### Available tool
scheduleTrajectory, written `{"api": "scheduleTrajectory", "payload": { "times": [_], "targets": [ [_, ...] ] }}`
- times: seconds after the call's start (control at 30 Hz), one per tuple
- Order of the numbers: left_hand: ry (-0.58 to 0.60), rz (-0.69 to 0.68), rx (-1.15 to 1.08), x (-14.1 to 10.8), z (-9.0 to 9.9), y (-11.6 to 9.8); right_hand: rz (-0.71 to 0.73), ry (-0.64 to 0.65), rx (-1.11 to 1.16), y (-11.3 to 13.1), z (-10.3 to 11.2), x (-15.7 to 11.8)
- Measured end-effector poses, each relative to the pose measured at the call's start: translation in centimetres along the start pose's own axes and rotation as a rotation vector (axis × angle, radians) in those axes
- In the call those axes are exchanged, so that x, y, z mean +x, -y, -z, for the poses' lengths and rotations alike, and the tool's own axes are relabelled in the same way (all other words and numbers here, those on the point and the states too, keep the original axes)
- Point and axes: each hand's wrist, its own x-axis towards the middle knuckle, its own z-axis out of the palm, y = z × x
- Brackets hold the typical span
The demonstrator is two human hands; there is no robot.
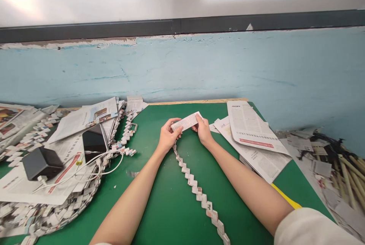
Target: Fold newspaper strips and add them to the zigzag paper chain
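Observation:
A folded strip of printed paper (187, 122) is held up between my two hands above the green table. My left hand (169, 134) pinches its left end, thumb in front. My right hand (203, 128) grips the right end between thumb and fingers. From beneath my left hand a zigzag chain of folded paper (196, 189) runs down the table toward the bottom right. The upper end of that chain is hidden by my left fingers.
On the left lie a coiled paper chain (85, 195), newspapers (85, 119), a phone (95, 139), a black box (42, 163) and a white cable (114, 169). Newspapers (251, 127) overlap the table's (168, 199) right edge. A blue wall (182, 70) stands behind.

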Motion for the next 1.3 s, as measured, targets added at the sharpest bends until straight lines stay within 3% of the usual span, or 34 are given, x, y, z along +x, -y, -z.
{"api": "scheduleTrajectory", "payload": {
  "times": [0.23, 0.53, 0.9, 1.1, 1.2, 1.3],
  "targets": [
    [0.007, 0.007, -0.015, 0.0, 0.1, 0.0, 0.022, 0.01, -0.054, 0.2, -0.1, -0.2],
    [0.136, 0.023, 0.02, 0.1, 0.2, 0.0, 0.045, -0.036, -0.092, 0.5, 0.0, -0.4],
    [0.324, 0.057, 0.068, -0.3, 0.3, -0.8, 0.031, 0.156, -0.151, 0.6, -0.3, -0.7],
    [0.316, 0.118, 0.034, 0.0, 0.5, -0.5, 0.063, 0.265, -0.236, 1.1, -0.2, -1.0],
    [0.283, 0.142, 0.108, 0.2, 0.3, -0.4, 0.147, 0.29, -0.276, 1.6, -0.4, -1.2],
    [0.29, 0.11, 0.18, 0.1, 0.1, -0.4, 0.112, 0.344, -0.239, 1.7, -0.4, -1.2]
  ]
}}
